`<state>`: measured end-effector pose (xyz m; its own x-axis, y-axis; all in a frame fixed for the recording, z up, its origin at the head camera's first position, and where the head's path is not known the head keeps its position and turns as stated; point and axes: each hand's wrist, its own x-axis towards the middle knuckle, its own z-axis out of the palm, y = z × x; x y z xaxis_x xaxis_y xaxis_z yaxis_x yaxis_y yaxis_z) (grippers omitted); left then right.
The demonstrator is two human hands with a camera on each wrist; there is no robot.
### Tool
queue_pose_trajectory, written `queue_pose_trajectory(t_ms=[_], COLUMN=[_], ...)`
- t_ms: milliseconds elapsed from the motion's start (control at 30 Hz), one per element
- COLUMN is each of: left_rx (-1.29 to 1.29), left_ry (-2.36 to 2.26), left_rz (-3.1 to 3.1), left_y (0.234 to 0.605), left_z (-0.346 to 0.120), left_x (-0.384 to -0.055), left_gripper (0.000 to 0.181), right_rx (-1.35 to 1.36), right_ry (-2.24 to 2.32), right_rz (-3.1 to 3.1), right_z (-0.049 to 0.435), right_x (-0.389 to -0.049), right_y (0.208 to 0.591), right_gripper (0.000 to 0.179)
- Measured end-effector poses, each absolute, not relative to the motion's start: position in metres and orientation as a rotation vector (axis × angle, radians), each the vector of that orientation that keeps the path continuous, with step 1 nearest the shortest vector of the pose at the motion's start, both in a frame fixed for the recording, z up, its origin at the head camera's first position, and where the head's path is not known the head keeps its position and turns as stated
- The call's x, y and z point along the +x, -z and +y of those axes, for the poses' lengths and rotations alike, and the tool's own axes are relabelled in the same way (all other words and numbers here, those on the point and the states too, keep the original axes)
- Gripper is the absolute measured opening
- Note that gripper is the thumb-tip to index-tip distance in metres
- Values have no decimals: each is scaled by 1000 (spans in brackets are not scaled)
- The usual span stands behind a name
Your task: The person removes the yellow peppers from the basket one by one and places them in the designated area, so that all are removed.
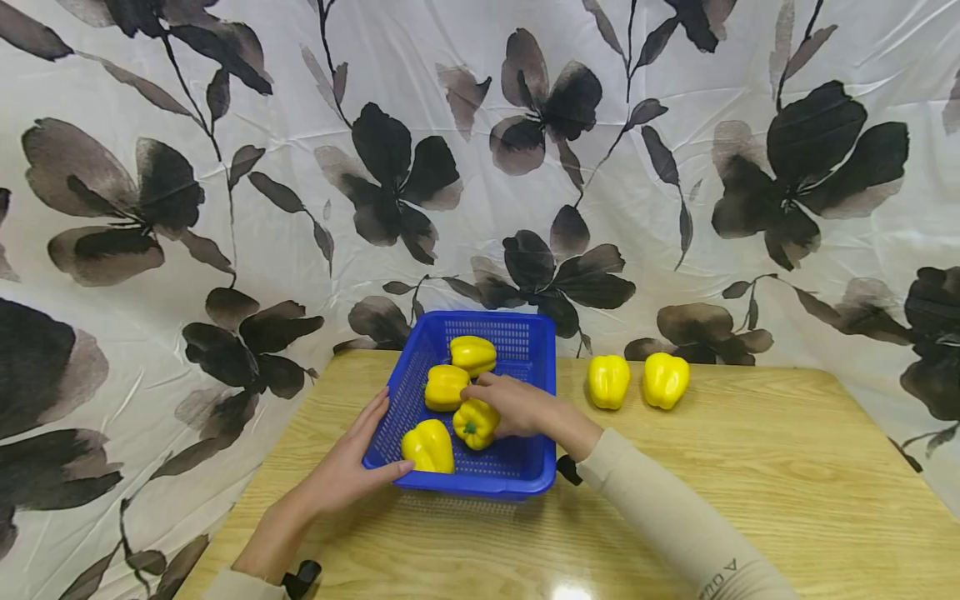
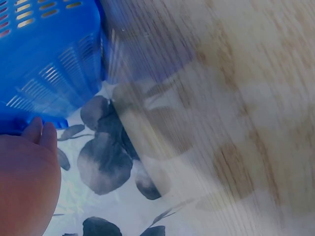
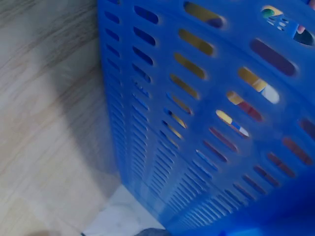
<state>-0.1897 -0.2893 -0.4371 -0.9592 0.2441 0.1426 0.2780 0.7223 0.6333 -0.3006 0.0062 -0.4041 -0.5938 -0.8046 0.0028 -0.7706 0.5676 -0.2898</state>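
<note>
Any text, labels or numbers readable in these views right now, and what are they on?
Small dark print on the right sleeve near the bottom edge of the head view: a few letters, too small and cut off to read.
Blue basket, yellow peppers, table: no text visible.
Both wrist views: none.

Two yellow peppers (image 1: pixel 637 381) on wooden table (image 1: pixel 750 467); floral backdrop cloth (image 1: pixel 225 167) behind.

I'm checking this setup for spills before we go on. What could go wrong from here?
The blue basket sits at the table's left edge, steadied only by the left hand on its rim; a push could tip it off. The right hand rests on one yellow pepper among three close neighbours, which it might knock. The two peppers on the table are rounded and could roll.
</note>
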Motion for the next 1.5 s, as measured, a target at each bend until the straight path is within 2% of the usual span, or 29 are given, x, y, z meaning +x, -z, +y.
queue_pose_trajectory(t_ms=[300,667,833,1500], left_rx=[-442,-461,-463,-457], left_ry=[1079,1078,1081,1087], left_rz=[-2856,-2850,-2852,-2849], left_y=[438,438,437,440], left_z=[-291,-290,-289,-289], left_x=[-188,-189,-189,-191], left_gripper=[107,107,107,106], right_rx=[-1253,-1318,-1217,-808], right_ry=[555,924,1143,1436], right_rz=[2688,2655,2568,2466], right_z=[20,55,66,104], right_x=[-298,-292,-292,-285], right_y=[393,385,377,364], right_gripper=[73,69,67,79])
